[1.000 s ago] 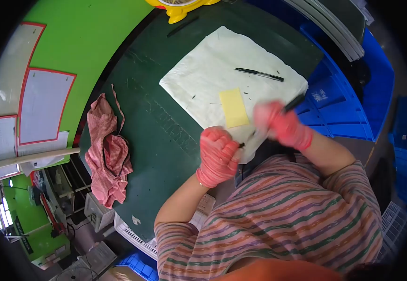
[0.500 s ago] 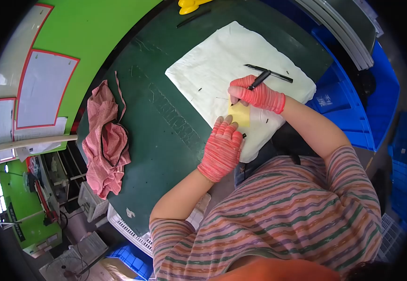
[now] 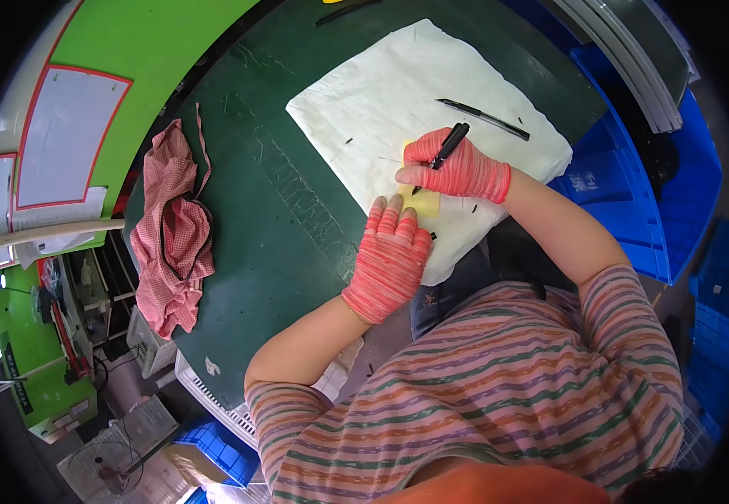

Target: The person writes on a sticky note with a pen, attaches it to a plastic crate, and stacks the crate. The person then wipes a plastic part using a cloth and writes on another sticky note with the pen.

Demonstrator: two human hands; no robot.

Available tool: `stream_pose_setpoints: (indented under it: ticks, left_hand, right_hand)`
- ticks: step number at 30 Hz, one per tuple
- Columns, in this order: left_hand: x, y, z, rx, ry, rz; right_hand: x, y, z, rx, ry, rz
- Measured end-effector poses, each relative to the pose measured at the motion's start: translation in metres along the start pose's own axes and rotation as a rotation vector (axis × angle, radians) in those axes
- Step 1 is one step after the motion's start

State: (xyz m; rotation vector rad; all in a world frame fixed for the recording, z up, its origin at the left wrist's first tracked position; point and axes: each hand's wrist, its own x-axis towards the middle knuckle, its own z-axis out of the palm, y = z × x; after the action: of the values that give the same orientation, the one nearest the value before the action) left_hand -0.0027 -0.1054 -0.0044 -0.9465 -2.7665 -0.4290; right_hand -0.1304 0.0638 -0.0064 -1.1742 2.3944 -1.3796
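My right hand [image 3: 457, 168], in a pink-red glove with bare fingertips, grips a black marker pen [image 3: 451, 144]. The pen's tip rests on a yellow sticky note [image 3: 423, 206] lying on a white cloth-like sheet [image 3: 364, 101]. My left hand [image 3: 388, 260], gloved the same way, lies flat with fingers extended, fingertips at the note's lower left edge. A small black piece [image 3: 433, 237] shows beside its index finger; I cannot tell whether the hand holds it. Another black pen [image 3: 484, 118] lies on the sheet above my right hand.
Dark green table [image 3: 255, 252] under the sheet. A crumpled red checked cloth [image 3: 171, 235] lies at left. Blue bins [image 3: 616, 193] stand at right, and several small dark bits are scattered on the sheet. A white crate [image 3: 213, 395] is below the table edge.
The view has shifted slightly. My right hand has moved a little down and left over the note, with the pen tip now lower on it. The left hand stays at the note's edge.
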Motion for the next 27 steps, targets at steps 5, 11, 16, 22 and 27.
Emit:
stream_pose_setpoints:
  ticks: [5,11,16,22,27]
  left_hand:
    - [0.000,-0.001,0.001,0.012,-0.004,0.007]
    - [0.000,-0.002,-0.001,-0.009,-0.009,0.008]
    - [0.003,-0.007,0.001,-0.091,0.007,0.013]
    - [0.005,-0.012,0.004,-0.164,-0.024,0.002]
    - [0.007,-0.012,0.003,-0.169,-0.039,-0.009]
  right_hand:
    - [-0.001,0.003,0.001,-0.115,0.016,-0.146]
    - [-0.001,0.013,0.007,-0.288,0.092,-0.444]
    - [-0.003,0.011,0.003,-0.054,0.032,-0.056]
    - [-0.002,0.009,0.003,-0.199,0.076,-0.320]
    - [-0.004,0.016,0.003,-0.369,0.087,-0.460]
